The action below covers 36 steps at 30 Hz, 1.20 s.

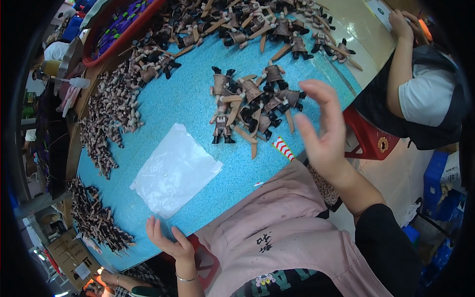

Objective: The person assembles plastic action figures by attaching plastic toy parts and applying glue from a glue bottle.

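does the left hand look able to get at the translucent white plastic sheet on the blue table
Likely yes: the left hand looks empty and open, near the lower edge of the translucent white plastic sheet, and nothing visible covers it or blocks the way.

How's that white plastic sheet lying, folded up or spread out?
Spread out: the white plastic sheet lies flat on the blue tabletop.

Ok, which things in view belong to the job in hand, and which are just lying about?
Likely part of the job:
- piled brown figures, near the open right hand
- translucent plastic sheet, near the open left hand
- heap of small parts

Apparently just lying about:
- red stool
- blue crate
- cardboard box
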Available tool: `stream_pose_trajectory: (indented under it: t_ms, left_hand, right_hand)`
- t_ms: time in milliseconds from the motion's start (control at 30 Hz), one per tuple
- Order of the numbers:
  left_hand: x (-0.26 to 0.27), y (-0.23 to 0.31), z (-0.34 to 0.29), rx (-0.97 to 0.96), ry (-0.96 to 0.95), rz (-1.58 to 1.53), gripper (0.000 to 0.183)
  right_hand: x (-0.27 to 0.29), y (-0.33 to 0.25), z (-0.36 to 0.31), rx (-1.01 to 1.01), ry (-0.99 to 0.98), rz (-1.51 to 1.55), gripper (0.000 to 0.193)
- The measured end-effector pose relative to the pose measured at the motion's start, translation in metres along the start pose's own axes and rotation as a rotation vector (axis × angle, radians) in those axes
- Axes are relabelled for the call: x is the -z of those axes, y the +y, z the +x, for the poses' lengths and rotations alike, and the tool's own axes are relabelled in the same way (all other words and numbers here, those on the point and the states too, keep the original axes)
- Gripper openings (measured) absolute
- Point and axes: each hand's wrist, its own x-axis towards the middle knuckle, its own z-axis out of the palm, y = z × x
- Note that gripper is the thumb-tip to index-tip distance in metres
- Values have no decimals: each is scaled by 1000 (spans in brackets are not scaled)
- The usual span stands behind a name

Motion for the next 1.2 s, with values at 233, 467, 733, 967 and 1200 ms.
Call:
stream_pose_trajectory:
  t_ms: [233,467,733,967,1200]
  left_hand:
    - [-5,64,60,-231,-133,-254,43]
    - [-48,141,142,-311,-285,-279,49]
    - [-77,138,159,-209,-250,-247,42]
    - [-49,146,138,100,-222,-626,47]
    - [-14,125,87,349,-425,-704,52]
  right_hand:
    - [8,16,-1,-56,27,-164,46]
    - [0,16,-5,0,-31,-331,51]
    - [1,25,-8,61,-30,-319,53]
    - [1,28,-9,24,-18,-252,51]
    - [8,20,-7,33,-70,-243,47]
